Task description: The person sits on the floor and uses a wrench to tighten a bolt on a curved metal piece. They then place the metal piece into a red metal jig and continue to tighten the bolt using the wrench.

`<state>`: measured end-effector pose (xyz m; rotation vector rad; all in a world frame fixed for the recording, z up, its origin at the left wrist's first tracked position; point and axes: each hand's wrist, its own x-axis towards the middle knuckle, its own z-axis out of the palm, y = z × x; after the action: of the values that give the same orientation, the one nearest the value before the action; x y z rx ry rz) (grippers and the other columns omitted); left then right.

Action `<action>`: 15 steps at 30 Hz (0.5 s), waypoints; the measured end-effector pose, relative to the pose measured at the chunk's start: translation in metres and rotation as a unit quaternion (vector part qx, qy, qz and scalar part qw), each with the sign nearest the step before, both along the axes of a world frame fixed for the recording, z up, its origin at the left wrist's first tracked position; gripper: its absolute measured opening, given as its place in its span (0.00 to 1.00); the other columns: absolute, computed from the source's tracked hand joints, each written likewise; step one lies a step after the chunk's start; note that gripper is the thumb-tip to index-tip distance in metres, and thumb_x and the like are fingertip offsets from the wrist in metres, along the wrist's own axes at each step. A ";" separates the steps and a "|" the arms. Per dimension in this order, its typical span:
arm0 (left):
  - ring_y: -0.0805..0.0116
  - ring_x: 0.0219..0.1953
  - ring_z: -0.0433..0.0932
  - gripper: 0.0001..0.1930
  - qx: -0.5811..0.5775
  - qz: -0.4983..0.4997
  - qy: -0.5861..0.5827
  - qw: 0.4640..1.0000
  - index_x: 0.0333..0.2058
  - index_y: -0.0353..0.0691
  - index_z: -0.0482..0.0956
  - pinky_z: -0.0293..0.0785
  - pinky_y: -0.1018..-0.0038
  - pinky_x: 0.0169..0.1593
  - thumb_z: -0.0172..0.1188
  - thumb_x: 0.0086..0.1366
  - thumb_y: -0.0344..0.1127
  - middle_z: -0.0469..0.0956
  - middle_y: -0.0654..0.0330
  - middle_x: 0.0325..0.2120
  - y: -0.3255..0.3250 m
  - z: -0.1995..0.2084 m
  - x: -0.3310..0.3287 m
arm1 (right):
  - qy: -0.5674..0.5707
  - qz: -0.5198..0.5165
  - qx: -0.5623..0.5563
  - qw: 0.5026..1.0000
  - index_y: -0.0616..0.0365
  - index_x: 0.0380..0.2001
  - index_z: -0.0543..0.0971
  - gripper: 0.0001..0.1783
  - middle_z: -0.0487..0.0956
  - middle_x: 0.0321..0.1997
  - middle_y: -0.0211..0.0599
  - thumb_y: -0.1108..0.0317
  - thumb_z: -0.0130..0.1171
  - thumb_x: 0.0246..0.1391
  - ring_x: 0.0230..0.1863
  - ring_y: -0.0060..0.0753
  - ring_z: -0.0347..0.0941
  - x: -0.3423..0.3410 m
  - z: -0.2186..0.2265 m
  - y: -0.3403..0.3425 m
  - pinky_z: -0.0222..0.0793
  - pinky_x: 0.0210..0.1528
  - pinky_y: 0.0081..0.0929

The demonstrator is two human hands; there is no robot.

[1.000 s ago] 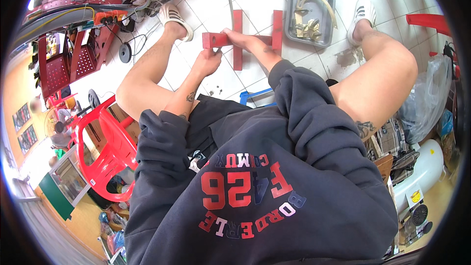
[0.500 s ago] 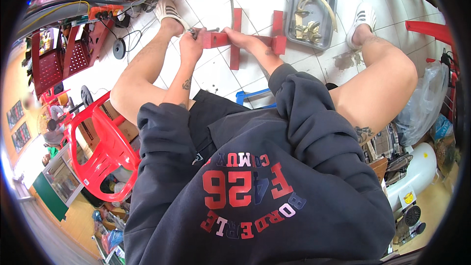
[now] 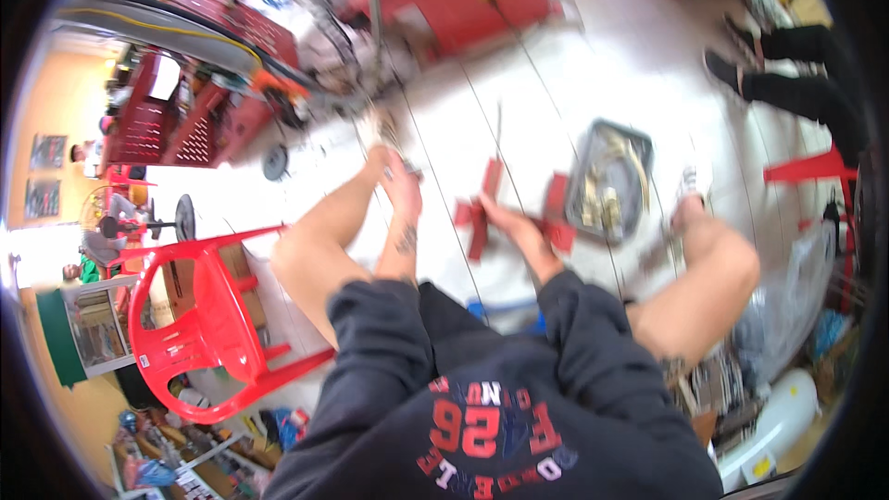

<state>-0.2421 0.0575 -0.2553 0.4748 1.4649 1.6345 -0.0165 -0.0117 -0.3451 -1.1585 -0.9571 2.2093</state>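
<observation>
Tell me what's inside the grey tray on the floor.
In the grey tray lie a curved pale strip and, nearer the person, a cluster of brass-coloured pieces, blurred here. The tray's bottom beneath them is covered and cannot be seen.

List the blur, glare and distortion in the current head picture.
In the head view, blur softens the left hand, the right hand, the red H-shaped frame and the grey rectangular tray; in the head view, strong light washes out the white tiled floor; fisheye distortion stretches the head view's edges, though its red plastic chair looks crisper.
</observation>
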 end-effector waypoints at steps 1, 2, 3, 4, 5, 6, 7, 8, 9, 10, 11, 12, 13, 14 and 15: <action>0.76 0.23 0.68 0.22 -0.055 0.001 -0.022 0.998 0.53 0.47 0.63 0.66 0.78 0.23 0.53 0.71 0.55 0.72 0.68 0.33 -0.002 -0.001 -0.012 | 0.019 -0.002 -0.007 1.000 0.51 0.60 0.73 0.37 0.74 0.60 0.27 0.35 0.35 0.67 0.61 0.21 0.65 -0.014 -0.015 0.004 0.56 0.65 0.27; 0.75 0.20 0.67 0.22 -0.090 -0.033 0.013 0.995 0.49 0.44 0.66 0.65 0.77 0.22 0.52 0.70 0.56 0.71 0.66 0.26 0.006 0.007 0.007 | 0.015 -0.016 -0.011 1.000 0.50 0.60 0.73 0.36 0.74 0.59 0.26 0.35 0.35 0.66 0.60 0.20 0.66 -0.011 -0.033 0.014 0.57 0.65 0.26; 0.75 0.17 0.65 0.21 -0.142 -0.033 0.062 0.987 0.41 0.41 0.70 0.64 0.77 0.20 0.53 0.70 0.56 0.69 0.66 0.19 0.007 0.011 0.016 | 0.016 -0.015 -0.013 1.000 0.50 0.60 0.73 0.36 0.75 0.58 0.25 0.35 0.35 0.66 0.59 0.19 0.67 -0.015 -0.043 0.020 0.58 0.64 0.26; 0.74 0.17 0.66 0.25 -0.143 -0.071 0.148 0.976 0.31 0.38 0.77 0.64 0.74 0.20 0.53 0.69 0.57 0.68 0.65 0.15 0.004 0.015 0.031 | 0.006 -0.004 -0.012 1.000 0.49 0.58 0.74 0.36 0.76 0.56 0.23 0.35 0.34 0.67 0.56 0.19 0.69 -0.008 -0.046 0.028 0.60 0.62 0.25; 0.73 0.16 0.69 0.30 -0.209 -0.096 0.182 0.956 0.24 0.36 0.83 0.66 0.71 0.22 0.51 0.69 0.60 0.70 0.64 0.12 -0.004 0.008 0.025 | 0.006 0.019 -0.010 1.000 0.48 0.57 0.75 0.35 0.77 0.53 0.21 0.35 0.33 0.67 0.54 0.19 0.71 -0.015 -0.041 0.032 0.62 0.60 0.24; 0.71 0.17 0.72 0.34 -0.244 -0.110 0.224 0.937 0.23 0.37 0.86 0.68 0.70 0.24 0.49 0.68 0.63 0.73 0.62 0.11 -0.019 0.001 0.030 | 0.004 0.043 -0.045 0.998 0.48 0.56 0.75 0.35 0.78 0.52 0.21 0.34 0.33 0.67 0.51 0.19 0.72 -0.014 -0.030 0.032 0.63 0.58 0.25; 0.69 0.18 0.76 0.34 -0.309 -0.140 0.222 0.914 0.25 0.39 0.87 0.70 0.71 0.27 0.49 0.66 0.66 0.76 0.60 0.12 -0.037 -0.007 0.031 | 0.003 0.070 -0.084 0.994 0.47 0.56 0.75 0.35 0.78 0.50 0.20 0.34 0.32 0.66 0.48 0.19 0.73 -0.014 -0.019 0.026 0.64 0.57 0.25; 0.68 0.19 0.78 0.35 -0.328 -0.159 0.249 0.897 0.25 0.39 0.87 0.72 0.70 0.29 0.49 0.64 0.69 0.77 0.59 0.13 -0.050 -0.019 0.017 | -0.013 0.078 -0.039 0.996 0.44 0.55 0.76 0.35 0.78 0.49 0.20 0.33 0.31 0.66 0.46 0.19 0.73 -0.029 -0.012 0.022 0.66 0.54 0.25; 0.68 0.21 0.79 0.36 -0.340 -0.207 0.313 0.862 0.24 0.39 0.87 0.74 0.69 0.31 0.51 0.63 0.70 0.78 0.58 0.14 -0.052 -0.014 0.039 | -0.017 0.068 -0.049 0.996 0.44 0.55 0.76 0.35 0.78 0.49 0.19 0.33 0.31 0.66 0.45 0.19 0.73 -0.015 -0.014 0.024 0.66 0.54 0.25; 0.68 0.20 0.79 0.36 -0.353 -0.226 0.330 0.846 0.24 0.37 0.86 0.74 0.69 0.30 0.52 0.63 0.69 0.79 0.58 0.15 -0.065 -0.020 0.038 | -0.005 0.074 -0.058 0.996 0.44 0.55 0.76 0.35 0.78 0.49 0.19 0.33 0.31 0.66 0.45 0.19 0.73 -0.019 -0.006 0.023 0.67 0.53 0.25; 0.66 0.21 0.79 0.37 -0.356 -0.225 0.239 0.875 0.26 0.33 0.86 0.74 0.70 0.27 0.53 0.62 0.69 0.80 0.57 0.16 -0.071 -0.017 0.053 | -0.004 0.070 -0.073 0.995 0.43 0.55 0.76 0.35 0.78 0.49 0.19 0.33 0.31 0.65 0.44 0.19 0.73 -0.010 -0.007 0.019 0.67 0.53 0.25; 0.65 0.21 0.80 0.38 -0.366 -0.191 0.195 0.890 0.26 0.31 0.85 0.74 0.70 0.26 0.54 0.61 0.69 0.80 0.55 0.18 -0.077 -0.016 0.059 | -0.001 0.063 -0.070 0.996 0.43 0.55 0.75 0.35 0.78 0.49 0.19 0.32 0.30 0.65 0.44 0.20 0.73 -0.010 -0.006 0.015 0.67 0.53 0.27; 0.65 0.21 0.80 0.39 -0.377 -0.158 0.149 0.901 0.27 0.30 0.85 0.75 0.71 0.25 0.55 0.60 0.70 0.81 0.54 0.19 -0.084 -0.017 0.065 | 0.020 0.056 -0.081 0.995 0.45 0.57 0.75 0.36 0.78 0.50 0.21 0.32 0.31 0.65 0.47 0.23 0.73 -0.008 -0.007 0.006 0.67 0.55 0.28; 0.64 0.21 0.80 0.39 -0.391 -0.155 0.147 0.895 0.27 0.30 0.85 0.75 0.71 0.26 0.55 0.60 0.70 0.81 0.53 0.20 -0.078 -0.019 0.071 | 0.038 0.044 -0.070 0.996 0.46 0.57 0.75 0.37 0.78 0.51 0.22 0.32 0.31 0.65 0.49 0.24 0.73 -0.007 -0.016 0.011 0.66 0.55 0.28; 0.63 0.21 0.80 0.39 -0.401 -0.155 0.147 0.891 0.28 0.30 0.85 0.75 0.70 0.27 0.56 0.59 0.71 0.81 0.52 0.21 -0.071 -0.028 0.070 | 0.056 0.029 -0.055 0.997 0.48 0.57 0.75 0.38 0.78 0.52 0.24 0.32 0.31 0.65 0.51 0.26 0.73 -0.006 -0.029 0.018 0.66 0.55 0.29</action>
<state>-0.1717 -0.0132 -0.2833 0.4485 2.0052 0.6185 -0.0225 0.0065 -0.3746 -1.0530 -0.8426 2.3717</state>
